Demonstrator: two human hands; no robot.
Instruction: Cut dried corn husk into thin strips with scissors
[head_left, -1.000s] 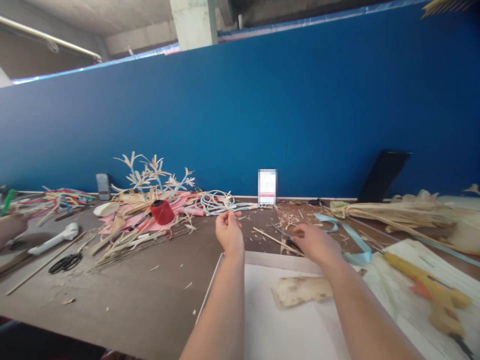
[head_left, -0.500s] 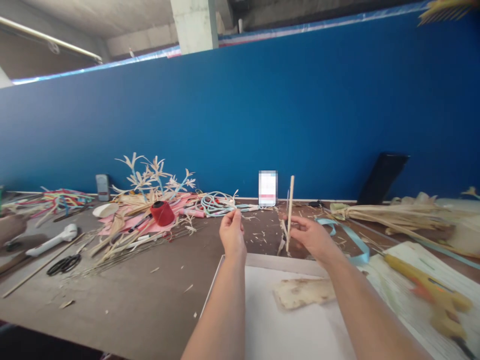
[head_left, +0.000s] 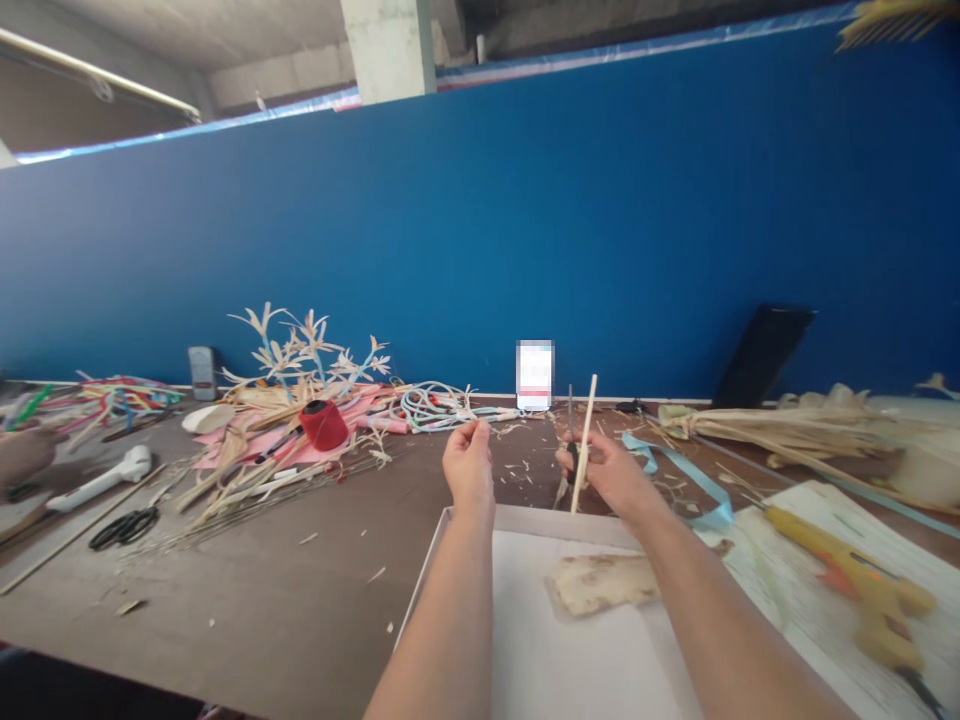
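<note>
I read no brand or writing anywhere; the white tag (head_left: 535,374) standing against the blue wall (head_left: 600,220) is blurred, with only a red band showing.

My left hand (head_left: 468,465) is pinched nearly shut over the far edge of the white board (head_left: 555,660), thumb and forefinger closed on something thin and pale that I cannot make out. My right hand (head_left: 607,470) is closed around a pale stick (head_left: 584,443), which stands nearly upright with its top leaning slightly right; a dark slim thing, possibly scissors, sits in the same grip, but I cannot tell for sure. The two hands are near each other, not touching.

A husk piece (head_left: 600,583) lies on the board, near side of my right hand. A blue ribbon (head_left: 686,478) trails just right of that hand, and a yellow glue gun (head_left: 847,575) lies further right. Far left sit a red spool (head_left: 324,424) in a straw pile, black scissors (head_left: 124,527) and a white tool (head_left: 97,478). The brown table (head_left: 247,590) has open room left of the board, up to its near edge.

Against half a second ago, the stick now leans right rather than standing straight, my right hand sits a touch nearer the left, and the left pinch is unchanged.
</note>
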